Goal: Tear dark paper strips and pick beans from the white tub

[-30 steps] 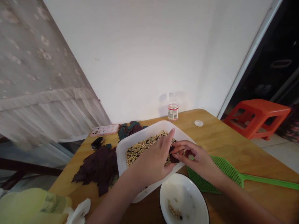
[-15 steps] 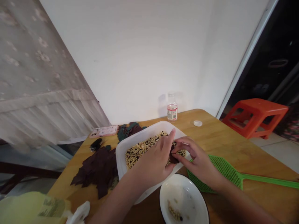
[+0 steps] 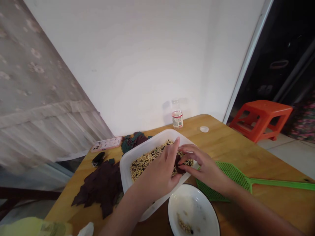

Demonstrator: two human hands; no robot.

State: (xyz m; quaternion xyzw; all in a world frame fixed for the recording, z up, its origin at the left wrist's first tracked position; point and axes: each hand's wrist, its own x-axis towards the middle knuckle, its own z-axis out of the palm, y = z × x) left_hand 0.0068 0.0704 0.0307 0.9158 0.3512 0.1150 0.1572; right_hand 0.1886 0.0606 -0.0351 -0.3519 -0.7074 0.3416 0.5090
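A small dark brown piece of cloth (image 3: 177,165) is held over a white plastic tray (image 3: 126,164) of small round pale-yellow and black beads or beans (image 3: 145,163). My left hand (image 3: 161,168) is curled round the piece from the left, one finger pointing up; its fingertips are partly hidden. From the right, my right hand (image 3: 203,162) pinches the same piece between thumb and fingers. Just below the hands stands a white dark-rimmed bowl (image 3: 194,200) with some of the same grains at its bottom.
Left of the tray lie a brown cloth pile (image 3: 98,188), green pieces (image 3: 131,142), a phone (image 3: 107,144) and a black key fob (image 3: 98,158). A green fly swatter (image 3: 228,178) lies right. Behind are a clear bottle (image 3: 177,118) and white cap (image 3: 204,129). An orange stool (image 3: 264,114) stands beyond.
The camera view has shifted slightly. My right fingers have spread a little over the brown piece, which now sits lower between both hands.
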